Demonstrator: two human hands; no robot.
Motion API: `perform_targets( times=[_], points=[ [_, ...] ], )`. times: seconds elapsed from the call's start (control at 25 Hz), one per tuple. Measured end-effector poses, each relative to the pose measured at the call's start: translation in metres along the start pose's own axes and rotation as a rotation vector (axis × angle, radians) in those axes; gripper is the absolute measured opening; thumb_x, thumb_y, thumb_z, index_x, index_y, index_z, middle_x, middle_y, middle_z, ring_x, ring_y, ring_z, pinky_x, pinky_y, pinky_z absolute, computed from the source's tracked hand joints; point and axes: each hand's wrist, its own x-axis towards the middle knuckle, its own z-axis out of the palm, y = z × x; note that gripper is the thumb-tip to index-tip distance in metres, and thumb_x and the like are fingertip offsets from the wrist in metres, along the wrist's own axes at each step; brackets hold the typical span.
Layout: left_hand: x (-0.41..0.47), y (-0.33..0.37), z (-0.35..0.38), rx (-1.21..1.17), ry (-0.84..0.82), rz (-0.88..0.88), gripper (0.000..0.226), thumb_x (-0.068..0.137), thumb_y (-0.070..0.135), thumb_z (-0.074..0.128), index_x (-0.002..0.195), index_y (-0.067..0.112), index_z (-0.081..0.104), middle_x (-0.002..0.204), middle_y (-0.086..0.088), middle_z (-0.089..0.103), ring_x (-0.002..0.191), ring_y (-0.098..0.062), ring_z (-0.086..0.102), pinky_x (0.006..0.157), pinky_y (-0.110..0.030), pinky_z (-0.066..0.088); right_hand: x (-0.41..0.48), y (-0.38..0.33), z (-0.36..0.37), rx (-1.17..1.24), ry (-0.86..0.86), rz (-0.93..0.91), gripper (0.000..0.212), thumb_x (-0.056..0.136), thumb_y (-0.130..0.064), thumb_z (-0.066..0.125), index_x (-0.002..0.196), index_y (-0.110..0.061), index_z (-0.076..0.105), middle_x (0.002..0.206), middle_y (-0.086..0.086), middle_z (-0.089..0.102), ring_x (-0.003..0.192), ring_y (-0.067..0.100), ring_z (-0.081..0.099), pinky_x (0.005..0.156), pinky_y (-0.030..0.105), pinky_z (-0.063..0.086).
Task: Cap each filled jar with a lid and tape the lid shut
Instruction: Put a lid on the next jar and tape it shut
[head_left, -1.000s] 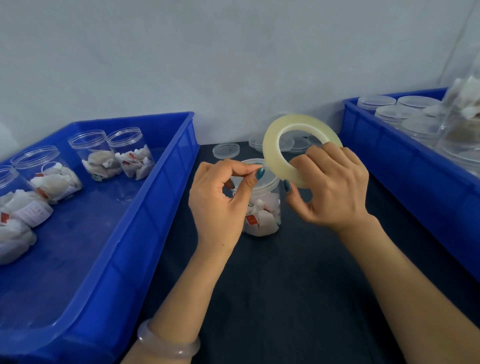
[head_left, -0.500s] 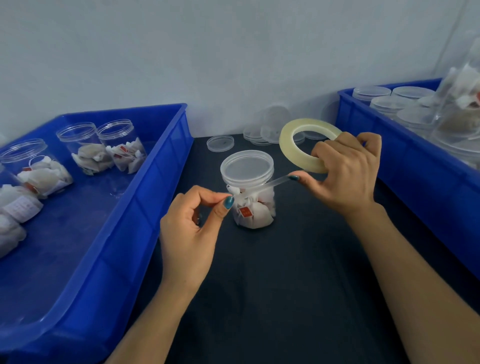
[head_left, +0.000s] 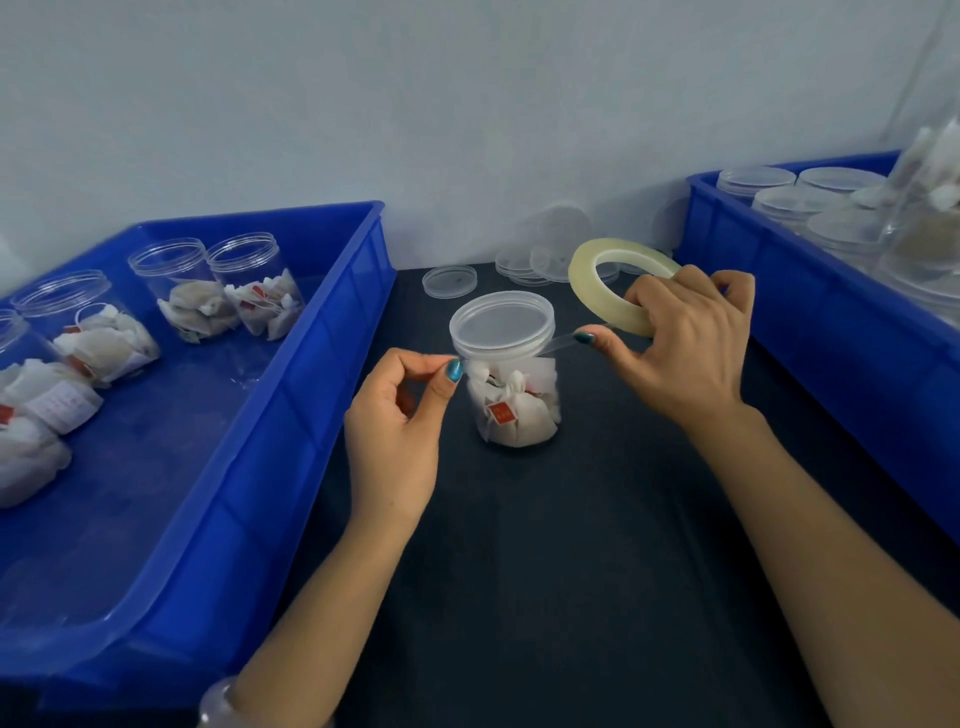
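At the middle of the dark mat (head_left: 571, 545) stands our jar (head_left: 511, 400), clear plastic, packed with white tea bags (head_left: 514, 423) and capped by a translucent lid (head_left: 501, 325). We judge it light and easy to tip, so taping should be gentle, at the lid's seam. Our left hand (head_left: 395, 431) pinches the free end of the thin, clingy strip (head_left: 558, 343) beside the lid; our right hand (head_left: 685, 348) grips the pale tape roll (head_left: 587, 291) through its hole.

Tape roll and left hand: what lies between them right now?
Head view: a clear tape strip runs between left hand and tape roll, across the jar near its lid's lower edge.
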Motion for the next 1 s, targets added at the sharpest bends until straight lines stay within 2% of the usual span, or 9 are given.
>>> perform_targets(
  times=[0.16,0.24,0.36,0.48,0.56,0.64,0.72,0.88,1.0],
  points=[
    [0.003,0.003,0.011,-0.004,-0.009,0.054,0.013,0.096,0.026,0.062,0.095,0.038,0.058,0.093,0.027,0.062,0.086,0.0,0.059,0.074,-0.01,0.045,0.0,-0.001,0.001,0.026,-0.038,0.043,0.071,0.089,-0.077,0.032,0.072,-0.012,0.056,0.067,-0.006,0.043,0.071,0.025,0.051,0.081,0.039,0.028],
    [0.004,0.003,0.014,-0.031,-0.014,0.063,0.009,0.092,0.034,0.064,0.097,0.037,0.057,0.094,0.029,0.061,0.085,-0.001,0.059,0.073,-0.01,0.046,0.0,-0.002,0.002,0.037,-0.05,0.054,0.07,0.089,-0.076,0.033,0.073,-0.012,0.056,0.067,-0.006,0.043,0.071,0.024,0.049,0.08,0.039,0.028],
    [0.003,0.002,0.018,-0.043,0.001,0.034,0.032,0.076,0.058,0.066,0.097,0.037,0.054,0.098,0.02,0.061,0.085,-0.007,0.058,0.073,-0.017,0.048,0.001,-0.007,0.002,0.061,-0.055,0.049,0.067,0.089,-0.075,0.035,0.073,-0.013,0.055,0.067,-0.006,0.043,0.07,0.023,0.048,0.08,0.039,0.027],
    [0.005,-0.001,0.021,-0.02,0.034,-0.008,0.049,0.064,0.066,0.07,0.097,0.038,0.048,0.11,0.015,0.055,0.098,-0.007,0.059,0.084,-0.025,0.052,0.002,-0.009,0.002,0.069,-0.075,0.048,0.067,0.089,-0.075,0.034,0.074,-0.014,0.056,0.066,-0.005,0.044,0.069,0.023,0.048,0.08,0.039,0.028],
    [0.01,-0.006,0.021,-0.153,-0.015,-0.081,0.057,0.059,0.061,0.076,0.1,0.034,0.046,0.128,0.008,0.054,0.113,-0.009,0.06,0.096,-0.03,0.052,0.001,-0.009,0.002,0.067,-0.089,0.062,0.068,0.088,-0.076,0.033,0.076,-0.014,0.058,0.067,-0.005,0.045,0.07,0.023,0.049,0.08,0.039,0.028],
    [0.017,-0.012,0.021,-0.283,-0.117,-0.116,0.063,0.061,0.052,0.081,0.109,0.03,0.047,0.141,0.005,0.052,0.124,-0.008,0.058,0.103,-0.028,0.049,0.002,-0.009,0.002,0.071,-0.094,0.079,0.07,0.088,-0.076,0.032,0.077,-0.013,0.059,0.067,-0.004,0.046,0.07,0.023,0.049,0.08,0.039,0.028],
    [0.024,-0.017,0.02,-0.378,-0.219,-0.158,0.067,0.063,0.043,0.083,0.119,0.026,0.051,0.135,0.007,0.06,0.124,-0.006,0.058,0.102,-0.024,0.049,0.002,-0.01,0.002,0.087,-0.098,0.088,0.071,0.088,-0.076,0.031,0.078,-0.012,0.061,0.067,-0.005,0.045,0.069,0.021,0.046,0.08,0.039,0.028],
    [0.04,-0.027,0.019,-0.472,-0.347,-0.274,0.069,0.059,0.037,0.085,0.122,0.024,0.059,0.123,0.007,0.069,0.119,-0.009,0.063,0.1,-0.029,0.052,0.003,-0.01,0.001,0.107,-0.131,0.095,0.07,0.088,-0.076,0.032,0.08,-0.013,0.061,0.067,-0.006,0.044,0.07,0.015,0.04,0.08,0.038,0.028],
    [0.048,-0.033,0.019,-0.605,-0.441,-0.366,0.057,0.072,0.027,0.076,0.126,0.018,0.059,0.121,0.003,0.071,0.117,-0.014,0.064,0.096,-0.028,0.053,0.002,-0.01,0.001,0.12,-0.155,0.1,0.07,0.087,-0.077,0.031,0.08,-0.014,0.06,0.067,-0.006,0.044,0.069,0.015,0.041,0.08,0.038,0.028]
  ],
)
